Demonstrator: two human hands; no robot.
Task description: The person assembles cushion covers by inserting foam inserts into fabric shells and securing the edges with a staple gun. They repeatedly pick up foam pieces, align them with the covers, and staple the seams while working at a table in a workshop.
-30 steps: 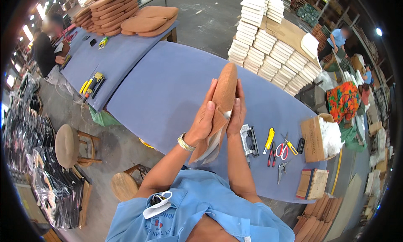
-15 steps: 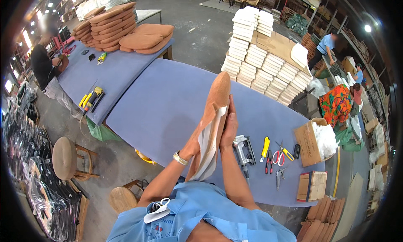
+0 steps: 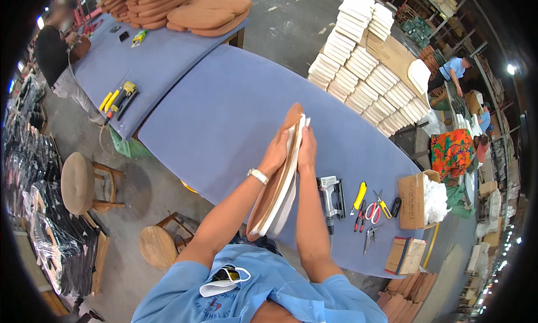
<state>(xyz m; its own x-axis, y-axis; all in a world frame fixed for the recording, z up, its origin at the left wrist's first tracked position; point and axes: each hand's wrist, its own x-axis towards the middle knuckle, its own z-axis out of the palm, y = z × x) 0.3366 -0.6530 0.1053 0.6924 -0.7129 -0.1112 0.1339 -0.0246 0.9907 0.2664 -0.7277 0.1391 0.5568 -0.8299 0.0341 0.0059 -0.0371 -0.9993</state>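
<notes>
A brown seat cushion [image 3: 269, 206] with a white layer along one side stands on edge in front of my body. My left hand [image 3: 276, 153] presses against its left face, wrapped over the upper part, with a metal-band watch at the wrist. On the other side my right hand [image 3: 306, 149] lies along the white layer, fingers pointing up, so the cushion is squeezed between both palms. To the right on the blue table [image 3: 218, 110] lie a staple gun [image 3: 330, 197], a yellow utility knife [image 3: 360, 194], red-handled scissors [image 3: 372, 212] and an air blow gun [image 3: 370, 239].
Brown cushions [image 3: 208, 14] are piled at the far left, white pads [image 3: 358, 65] beyond the table. A carton [image 3: 412, 199] of white stuffing stands right. Stools [image 3: 78, 183] and wrapped frames [image 3: 59, 239] fill the left floor. Other people work at both sides.
The cushion has turned, showing its white edge more toward me. My left hand has moved up along it, and its top end sits slightly lower. My view has shifted.
</notes>
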